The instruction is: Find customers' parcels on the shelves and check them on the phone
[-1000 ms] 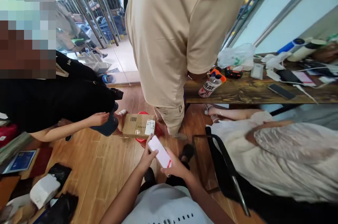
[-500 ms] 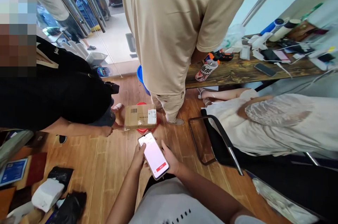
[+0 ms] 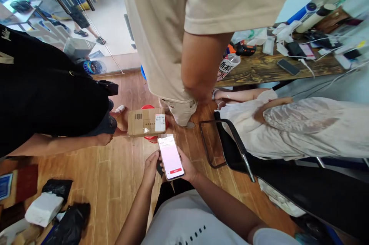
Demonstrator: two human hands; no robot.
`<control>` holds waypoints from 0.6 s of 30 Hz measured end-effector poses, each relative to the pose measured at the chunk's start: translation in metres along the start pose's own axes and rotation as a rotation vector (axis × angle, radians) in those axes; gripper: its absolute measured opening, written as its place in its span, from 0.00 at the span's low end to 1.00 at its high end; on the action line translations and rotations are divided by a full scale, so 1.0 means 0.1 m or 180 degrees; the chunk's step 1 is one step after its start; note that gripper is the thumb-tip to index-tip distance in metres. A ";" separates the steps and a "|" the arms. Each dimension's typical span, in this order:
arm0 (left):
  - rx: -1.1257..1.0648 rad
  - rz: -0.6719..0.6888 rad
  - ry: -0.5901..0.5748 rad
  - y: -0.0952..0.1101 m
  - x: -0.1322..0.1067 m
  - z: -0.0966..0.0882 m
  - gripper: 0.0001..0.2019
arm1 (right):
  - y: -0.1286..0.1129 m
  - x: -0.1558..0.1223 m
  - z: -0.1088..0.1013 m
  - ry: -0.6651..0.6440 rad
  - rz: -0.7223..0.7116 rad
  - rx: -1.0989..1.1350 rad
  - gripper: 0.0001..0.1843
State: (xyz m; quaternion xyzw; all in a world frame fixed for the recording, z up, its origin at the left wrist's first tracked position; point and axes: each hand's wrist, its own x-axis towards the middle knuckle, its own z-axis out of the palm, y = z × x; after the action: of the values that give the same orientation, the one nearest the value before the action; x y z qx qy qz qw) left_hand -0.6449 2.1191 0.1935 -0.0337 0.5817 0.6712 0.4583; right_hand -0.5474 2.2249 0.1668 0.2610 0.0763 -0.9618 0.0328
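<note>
Smartphone [image 3: 171, 159] held face-up in a two-handed grip
The left hand [image 3: 151, 167] and right hand [image 3: 188, 169] grasp its opposite edges in front of the body, thumbs off the middle of the lit screen, probably to steady it and leave the display readable. Just beyond, a cardboard box [image 3: 146, 123] lies label-up on a mostly hidden red support [image 3: 148, 106], clear of the wooden floor [image 3: 106, 177]. Farther off, a drink bottle [image 3: 229, 64] stands near the table's [image 3: 259, 67] edge, likely for easy reach.
</note>
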 end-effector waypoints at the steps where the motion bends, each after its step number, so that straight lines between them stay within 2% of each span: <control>1: -0.0008 -0.0027 -0.0036 0.02 0.01 0.01 0.23 | 0.00 0.00 0.00 0.0000 -0.0005 -0.0011 0.36; 9: 0.0141 -0.0099 -0.0144 0.12 0.00 0.05 0.21 | 0.02 -0.06 0.01 -0.0061 0.0035 -0.0027 0.39; 14: 0.0396 -0.0110 -0.0006 0.02 0.07 0.03 0.23 | 0.05 -0.07 -0.09 0.0030 -0.0027 0.0014 0.37; 18: 0.0574 0.0010 0.0295 -0.08 0.16 -0.05 0.24 | 0.08 -0.10 -0.21 0.0120 -0.0019 0.0103 0.37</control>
State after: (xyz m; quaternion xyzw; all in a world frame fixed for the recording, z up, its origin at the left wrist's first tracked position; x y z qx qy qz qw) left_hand -0.6512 2.1235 0.1766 -0.0225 0.6603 0.6146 0.4310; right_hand -0.5275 2.2210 0.1524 0.2793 0.0620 -0.9579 0.0242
